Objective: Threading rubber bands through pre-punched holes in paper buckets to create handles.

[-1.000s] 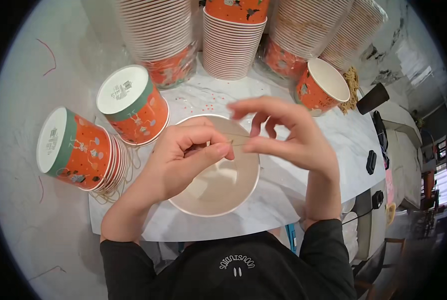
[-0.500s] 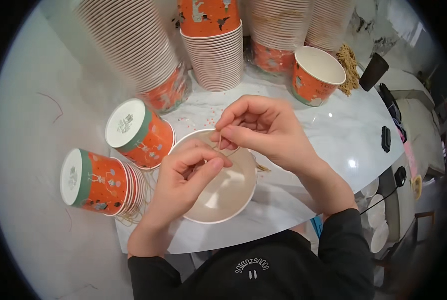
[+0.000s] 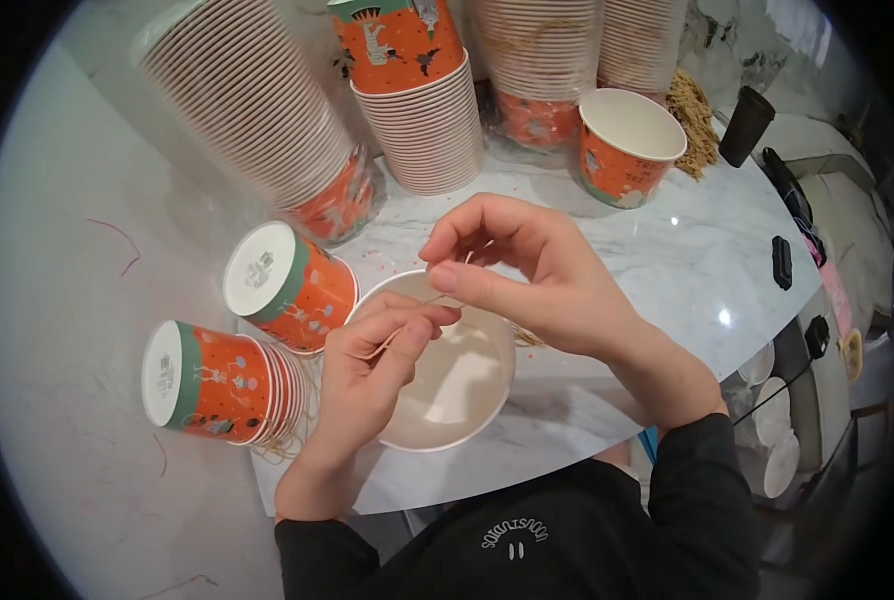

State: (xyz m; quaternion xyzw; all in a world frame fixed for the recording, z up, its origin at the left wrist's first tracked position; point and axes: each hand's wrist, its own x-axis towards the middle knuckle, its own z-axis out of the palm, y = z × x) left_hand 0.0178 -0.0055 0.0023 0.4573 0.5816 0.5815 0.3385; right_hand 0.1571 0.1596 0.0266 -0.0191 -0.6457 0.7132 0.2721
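Observation:
Above an open paper tub [image 3: 457, 395] with a pale inside, my two hands meet over its far rim. A thin tan cord [image 3: 437, 298] runs between their fingertips. My left hand [image 3: 367, 365] pinches it between thumb and forefinger, and a length of it lies out across the fingers. Thumb and fingertips of my right hand [image 3: 537, 275] are closed on the other part of the cord; those fingertips partly hide it. Whether the cord is knotted I cannot tell.
Orange-and-green paper tubs [image 3: 232, 385] lie on their sides at the left, with tan cord [image 3: 285, 440] beside them. Tall tub stacks [image 3: 427, 130] stand at the back. One upright tub [image 3: 627, 150], a cord bundle [image 3: 695, 115] and a dark cup [image 3: 747, 127] sit back right.
The view has shifted slightly. The cord loop near my right fingers has gone from sight, and a length of cord now shows across my left fingers.

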